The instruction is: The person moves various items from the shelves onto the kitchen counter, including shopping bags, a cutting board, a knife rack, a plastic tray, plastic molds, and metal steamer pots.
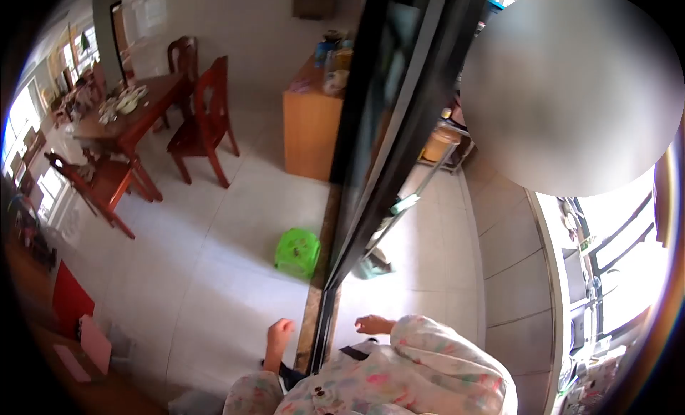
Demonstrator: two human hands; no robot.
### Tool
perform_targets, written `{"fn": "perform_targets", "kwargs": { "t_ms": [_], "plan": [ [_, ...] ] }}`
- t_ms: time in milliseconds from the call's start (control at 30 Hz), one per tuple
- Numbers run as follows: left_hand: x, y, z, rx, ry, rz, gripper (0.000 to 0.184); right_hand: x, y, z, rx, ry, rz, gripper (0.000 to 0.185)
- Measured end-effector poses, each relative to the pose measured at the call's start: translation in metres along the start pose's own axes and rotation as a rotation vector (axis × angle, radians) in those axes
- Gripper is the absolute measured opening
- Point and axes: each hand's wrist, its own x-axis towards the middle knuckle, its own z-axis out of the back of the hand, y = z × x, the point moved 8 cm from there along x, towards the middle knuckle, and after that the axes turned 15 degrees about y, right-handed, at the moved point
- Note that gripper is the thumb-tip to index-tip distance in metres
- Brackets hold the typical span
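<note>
Left hand (280, 334) and right hand (372, 324) low, either side of the door track (325, 328) — fingers bent; whether clenched or loose, cannot tell. Green stool (297, 252) on floor tiles (235, 272), ahead of left fingers, apart from both hands — just beside stone sill (307, 326).

Upper left: dishes (130, 99) are sitting on table (163, 85) | centre: stool (297, 252) is standing left of sliding door (399, 151) | right: counter (555, 261) is running downward
</note>
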Motion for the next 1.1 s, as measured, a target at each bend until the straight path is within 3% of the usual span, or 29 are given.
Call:
{"fn": "perform_targets", "kwargs": {
  "t_ms": [67, 133, 167, 200, 233, 300, 333, 367, 433, 467, 533, 667, 800, 867, 933, 967, 1033, 1100],
  "plan": [
    [0.041, -0.143, -0.073, -0.391, 0.242, -0.106, 0.019, -0.048, -0.082, -0.005, -0.007, -0.09, 0.024, 0.032],
    [0.066, -0.29, -0.133, -0.56, 0.53, -0.375, 0.015, -0.115, -0.145, 0.001, 0.031, -0.06, -0.142, 0.034],
    [0.067, -0.361, -0.158, -0.567, 0.635, -0.379, 0.016, -0.155, -0.183, 0.008, 0.196, -0.127, -0.328, 0.035],
    [0.061, -0.432, -0.176, -0.5, 0.787, -0.559, 0.026, -0.189, -0.207, 0.02, 0.234, -0.195, -0.307, 0.036],
    [0.041, -0.513, -0.179, -0.516, 0.925, -0.806, 0.04, -0.223, -0.246, 0.023, 0.326, -0.235, -0.456, 0.037],
    [-0.01, -0.637, -0.184, -0.587, 1.338, -1.12, 0.072, -0.268, -0.312, 0.029, 0.097, -0.359, -0.451, 0.034],
    [-0.024, -0.668, -0.193, -0.664, 1.561, -1.318, 0.079, -0.298, -0.347, 0.033, 0.299, -0.529, -0.646, 0.034],
    [-0.034, -0.69, -0.207, -0.935, 1.642, -1.249, 0.079, -0.335, -0.351, 0.05, 0.489, -0.512, -0.751, 0.034],
    [-0.052, -0.723, -0.226, -1.38, 1.672, -1.195, 0.089, -0.364, -0.367, 0.069, 0.431, -0.649, -0.763, 0.033],
    [-0.044, -0.732, -0.236, -1.416, 1.66, -1.337, 0.094, -0.37, -0.389, 0.071, 0.397, -0.708, -0.727, 0.032],
    [-0.028, -0.746, -0.258, -1.499, 1.638, -1.616, 0.106, -0.372, -0.417, 0.072, 0.622, -0.686, -0.645, 0.033],
    [0.041, -0.764, -0.286, -1.632, 1.374, -1.645, 0.105, -0.362, -0.43, 0.124, 0.873, -0.47, -0.59, 0.04],
    [0.125, -0.791, -0.299, -1.484, 1.518, -1.475, 0.1, -0.359, -0.5, 0.174, 0.871, -0.502, -0.652, 0.034],
    [0.172, -0.809, -0.304, -1.336, 1.56, -1.491, 0.099, -0.358, -0.548, 0.171, 0.879, -0.542, -0.615, 0.034],
    [0.219, -0.825, -0.32, -1.274, 1.519, -1.554, 0.097, -0.365, -0.574, 0.183, 0.751, -0.461, -0.663, 0.033],
    [0.237, -0.827, -0.342, -1.358, 1.393, -1.643, 0.097, -0.373, -0.586, 0.187, 0.745, -0.483, -0.684, 0.032],
    [0.279, -0.845, -0.36, -1.499, 1.319, -1.572, 0.09, -0.384, -0.614, 0.178, 0.753, -0.512, -0.723, 0.03],
    [0.322, -0.864, -0.385, -1.629, 1.209, -1.486, 0.082, -0.372, -0.656, 0.147, 0.499, -0.435, -0.657, 0.03]
  ]
}}
